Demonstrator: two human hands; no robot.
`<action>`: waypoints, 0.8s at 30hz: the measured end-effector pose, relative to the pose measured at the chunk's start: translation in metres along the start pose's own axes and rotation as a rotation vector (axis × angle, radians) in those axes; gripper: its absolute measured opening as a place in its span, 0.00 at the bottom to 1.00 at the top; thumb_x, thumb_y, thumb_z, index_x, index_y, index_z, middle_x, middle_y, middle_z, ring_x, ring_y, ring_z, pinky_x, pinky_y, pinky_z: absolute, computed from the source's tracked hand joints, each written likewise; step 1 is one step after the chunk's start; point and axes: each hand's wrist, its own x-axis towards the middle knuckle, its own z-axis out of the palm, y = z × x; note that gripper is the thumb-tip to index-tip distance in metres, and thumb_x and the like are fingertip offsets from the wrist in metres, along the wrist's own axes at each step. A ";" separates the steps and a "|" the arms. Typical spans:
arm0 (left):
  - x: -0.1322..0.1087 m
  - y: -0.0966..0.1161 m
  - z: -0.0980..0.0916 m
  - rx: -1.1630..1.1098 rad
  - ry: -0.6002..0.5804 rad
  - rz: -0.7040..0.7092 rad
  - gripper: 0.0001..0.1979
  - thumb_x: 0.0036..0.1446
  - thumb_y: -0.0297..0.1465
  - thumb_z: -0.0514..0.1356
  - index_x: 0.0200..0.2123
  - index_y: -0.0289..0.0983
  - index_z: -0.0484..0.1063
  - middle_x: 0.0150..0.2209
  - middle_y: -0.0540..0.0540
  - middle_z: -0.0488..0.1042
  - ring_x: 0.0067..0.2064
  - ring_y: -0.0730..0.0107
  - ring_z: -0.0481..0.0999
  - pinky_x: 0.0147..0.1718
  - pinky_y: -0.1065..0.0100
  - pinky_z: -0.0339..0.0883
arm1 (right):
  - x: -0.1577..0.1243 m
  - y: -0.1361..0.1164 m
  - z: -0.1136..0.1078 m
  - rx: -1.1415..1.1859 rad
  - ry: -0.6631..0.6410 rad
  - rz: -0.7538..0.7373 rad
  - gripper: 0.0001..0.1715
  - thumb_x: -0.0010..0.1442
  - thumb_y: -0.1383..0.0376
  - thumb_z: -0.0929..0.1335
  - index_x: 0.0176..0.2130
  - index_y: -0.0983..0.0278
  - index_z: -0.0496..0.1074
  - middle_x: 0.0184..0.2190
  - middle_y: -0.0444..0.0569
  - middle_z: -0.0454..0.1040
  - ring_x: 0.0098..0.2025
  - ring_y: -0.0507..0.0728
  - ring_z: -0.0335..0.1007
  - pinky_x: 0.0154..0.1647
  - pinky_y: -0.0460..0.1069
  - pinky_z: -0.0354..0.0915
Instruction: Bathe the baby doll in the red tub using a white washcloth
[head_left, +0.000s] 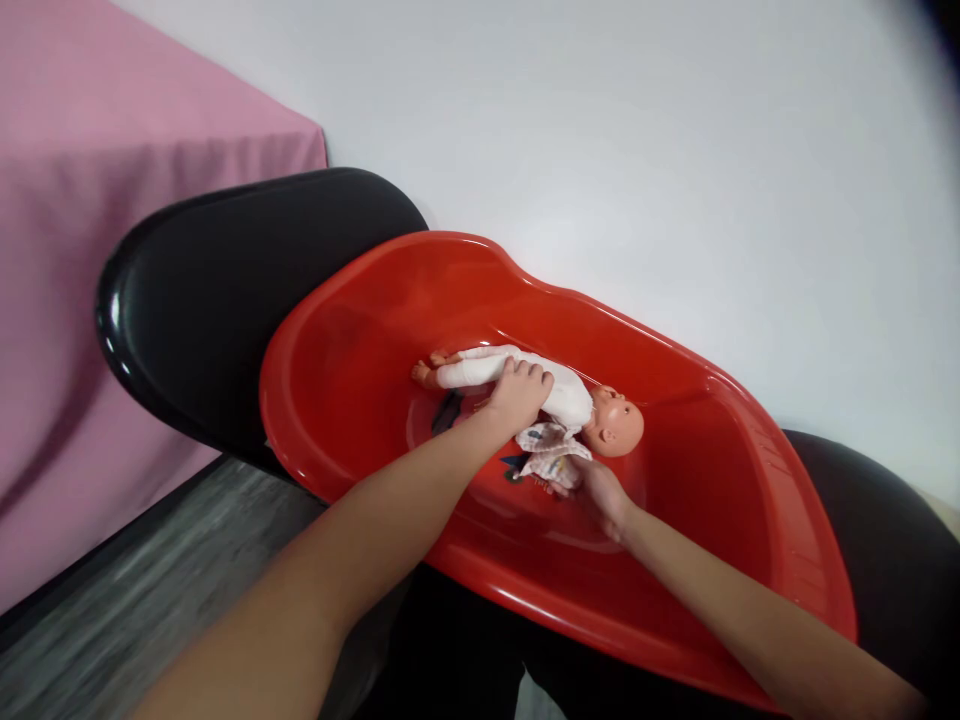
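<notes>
A baby doll (568,396) in a white suit lies on its back in a red baby bathtub (330,400). Its head points right and its bare feet point left. My left hand (521,393) is over the doll's middle, its fingers curled on the white cloth. Beside the doll's near shoulder is a printed cloth (553,452), pale with small coloured figures. My right hand (596,490) has hold of the cloth's near edge, the fingertips partly hidden under it. Part of a dark picture on the tub floor shows between my arms.
The tub stands across a black seat or bench (247,270), which sticks out to the left and also at the right. A pink cloth-covered table (187,140) is at the left. Behind the tub rises a white wall (637,150). Grey wood-like floor (202,570) lies below.
</notes>
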 end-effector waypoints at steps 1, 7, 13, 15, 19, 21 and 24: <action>0.000 0.001 0.000 -0.003 0.003 -0.007 0.16 0.70 0.25 0.57 0.57 0.30 0.75 0.54 0.33 0.78 0.55 0.42 0.75 0.61 0.41 0.60 | 0.007 0.005 0.012 0.000 -0.028 0.040 0.10 0.69 0.66 0.67 0.39 0.65 0.78 0.34 0.52 0.83 0.30 0.55 0.77 0.28 0.46 0.72; 0.001 0.003 0.002 -0.013 0.013 -0.046 0.15 0.72 0.25 0.55 0.56 0.32 0.76 0.52 0.34 0.79 0.54 0.45 0.76 0.60 0.42 0.61 | 0.059 0.005 0.087 0.224 -0.146 -0.044 0.14 0.67 0.74 0.64 0.45 0.59 0.75 0.33 0.38 0.82 0.31 0.51 0.74 0.36 0.44 0.74; 0.004 0.002 0.004 -0.037 0.044 -0.051 0.14 0.71 0.26 0.56 0.55 0.31 0.76 0.52 0.35 0.79 0.53 0.43 0.77 0.57 0.43 0.63 | 0.043 -0.004 0.056 0.324 -0.203 -0.042 0.14 0.69 0.68 0.67 0.52 0.57 0.76 0.46 0.41 0.85 0.42 0.55 0.81 0.46 0.52 0.80; 0.003 0.003 0.004 -0.036 0.042 -0.048 0.15 0.71 0.25 0.54 0.56 0.31 0.75 0.52 0.34 0.79 0.53 0.43 0.77 0.58 0.41 0.63 | 0.028 -0.007 0.029 0.310 -0.160 -0.019 0.15 0.70 0.66 0.67 0.54 0.56 0.77 0.52 0.44 0.84 0.47 0.57 0.83 0.46 0.53 0.82; 0.002 0.005 0.003 -0.039 0.006 -0.039 0.15 0.71 0.25 0.55 0.57 0.32 0.75 0.54 0.34 0.78 0.55 0.43 0.76 0.59 0.41 0.62 | 0.011 -0.015 -0.015 0.288 0.041 -0.072 0.14 0.68 0.66 0.67 0.51 0.59 0.79 0.52 0.48 0.84 0.46 0.59 0.84 0.40 0.52 0.83; 0.002 0.005 0.002 -0.036 -0.006 -0.036 0.16 0.71 0.25 0.55 0.57 0.31 0.75 0.54 0.33 0.78 0.55 0.43 0.76 0.59 0.41 0.62 | 0.011 -0.017 -0.029 0.267 0.179 -0.141 0.12 0.67 0.67 0.67 0.47 0.61 0.80 0.47 0.49 0.85 0.41 0.58 0.83 0.34 0.50 0.82; 0.002 0.004 0.001 -0.030 -0.020 -0.025 0.17 0.71 0.24 0.54 0.58 0.30 0.75 0.55 0.33 0.78 0.55 0.43 0.76 0.59 0.41 0.62 | 0.016 -0.011 -0.040 0.155 0.230 -0.196 0.09 0.64 0.64 0.70 0.43 0.61 0.80 0.41 0.49 0.85 0.35 0.58 0.82 0.28 0.49 0.79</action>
